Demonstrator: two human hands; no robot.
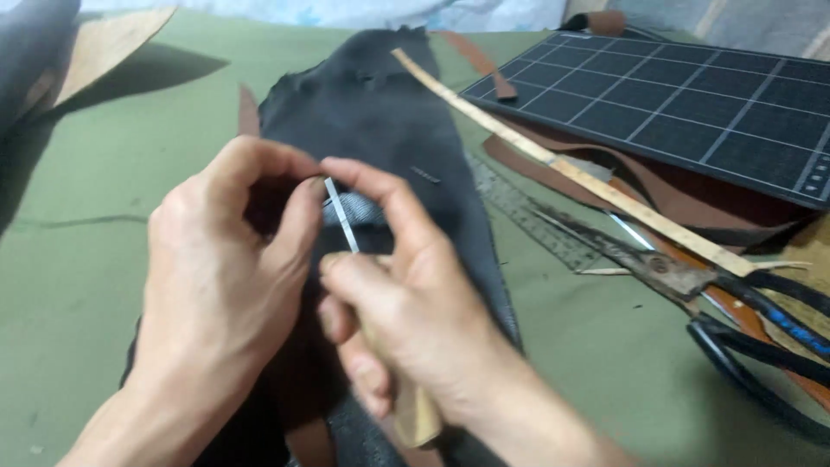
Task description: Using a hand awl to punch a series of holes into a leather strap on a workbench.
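Covering the whole bench: green cloth (104,173) lay under everything, giving the work a soft flat bed.
Cutting mat: dark gridded mat (692,95) sat at far right, well apart from the hands, with brown leather offcuts (683,195) poking out from under its near edge.
Black leather: large dark hide piece (380,112) ran down the middle of the cloth; its near part was lifted and bunched between both hands, likely so the edge faced the blade.
Wooden ruler: long pale strip (553,160) lay diagonally across the hide's far edge and the mat corner, untouched.
Scissors: big worn shears (692,285) with black handles rested beside the ruler at right, not in use.
Left hand (233,268): curled closed, thumb and fingers pinching the hide fold just beside the blade.
Right hand (406,311): fisted tight round a pale wooden-handled knife (415,406), forefinger stretched along the top.
Blade: thin bright metal strip (341,216) stood upright between the two hands, touching the pinched leather.
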